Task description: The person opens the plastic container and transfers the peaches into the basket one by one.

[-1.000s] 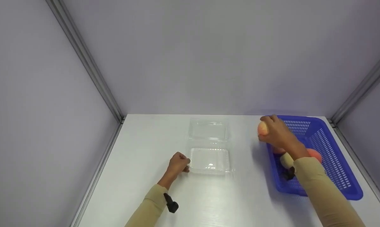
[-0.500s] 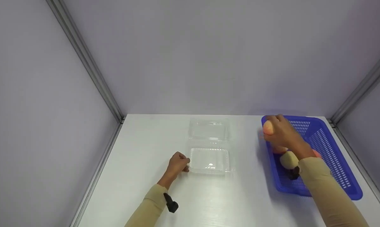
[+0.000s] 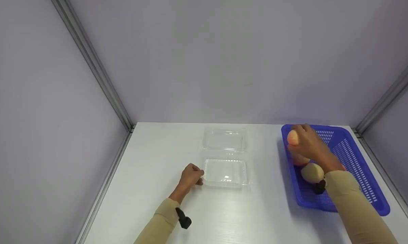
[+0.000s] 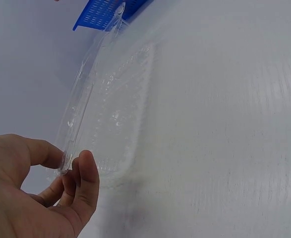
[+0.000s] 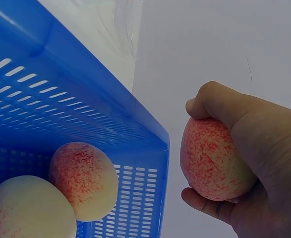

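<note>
My left hand (image 3: 190,177) pinches the left rim of a clear plastic clamshell container (image 3: 225,172) between thumb and fingers. The container lies unfolded on the white table, its lid half (image 3: 224,139) toward the back wall. In the right wrist view, my right hand (image 5: 264,153) grips a red-speckled peach (image 5: 212,161). From the head, this hand is above the back left corner of a blue basket (image 3: 294,191). Below it in the basket lie a pale peach (image 3: 312,173) and a redder peach (image 3: 299,160). Another reddish bit shows beside my right wrist, mostly hidden.
The basket's perforated walls rise around the peaches at the table's right side. A grey wall (image 3: 224,61) stands behind the table, with metal frame posts (image 3: 95,67) at the corners. White tabletop (image 3: 265,189) lies between container and basket.
My right hand has moved right with the peach, from just outside the basket's left rim to over its back left corner. My left hand and the container have stayed put.
</note>
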`<move>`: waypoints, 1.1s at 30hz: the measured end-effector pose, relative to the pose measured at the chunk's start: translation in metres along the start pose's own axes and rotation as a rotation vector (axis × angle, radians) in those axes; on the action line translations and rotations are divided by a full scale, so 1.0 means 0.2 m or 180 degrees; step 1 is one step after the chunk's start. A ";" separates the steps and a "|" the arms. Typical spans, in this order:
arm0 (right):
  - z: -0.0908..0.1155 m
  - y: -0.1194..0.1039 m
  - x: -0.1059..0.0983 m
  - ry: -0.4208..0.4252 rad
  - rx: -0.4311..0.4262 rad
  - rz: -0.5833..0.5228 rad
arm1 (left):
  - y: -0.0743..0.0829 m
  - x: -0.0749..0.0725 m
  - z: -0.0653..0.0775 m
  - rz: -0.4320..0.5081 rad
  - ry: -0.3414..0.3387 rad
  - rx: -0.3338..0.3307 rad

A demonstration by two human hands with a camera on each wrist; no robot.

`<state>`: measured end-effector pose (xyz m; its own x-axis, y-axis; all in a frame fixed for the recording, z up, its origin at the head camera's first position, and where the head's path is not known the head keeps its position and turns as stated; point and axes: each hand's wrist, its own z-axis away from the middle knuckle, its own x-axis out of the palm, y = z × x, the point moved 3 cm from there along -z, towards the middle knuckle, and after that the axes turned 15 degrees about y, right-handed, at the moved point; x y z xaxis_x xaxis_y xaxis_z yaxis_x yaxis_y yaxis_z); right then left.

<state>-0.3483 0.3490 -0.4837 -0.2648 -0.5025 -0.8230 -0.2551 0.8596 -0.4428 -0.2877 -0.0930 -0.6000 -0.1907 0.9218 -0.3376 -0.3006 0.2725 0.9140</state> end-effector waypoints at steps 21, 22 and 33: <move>0.03 0.07 -0.03 -0.0218 0.0302 -0.0019 | -0.01 -0.01 -0.01 0.0000 0.0038 0.0001; 0.03 0.07 -0.03 -0.0205 0.0301 -0.0022 | -0.01 -0.01 -0.01 0.0006 0.0034 0.0003; 0.04 0.14 -0.05 -0.0243 0.0358 0.0035 | -0.02 -0.01 -0.01 0.0011 -0.0029 0.0006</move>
<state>-0.3461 0.3782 -0.4906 -0.1945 -0.4881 -0.8508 -0.1456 0.8722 -0.4671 -0.2877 -0.0963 -0.6024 -0.1830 0.9252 -0.3325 -0.2984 0.2700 0.9155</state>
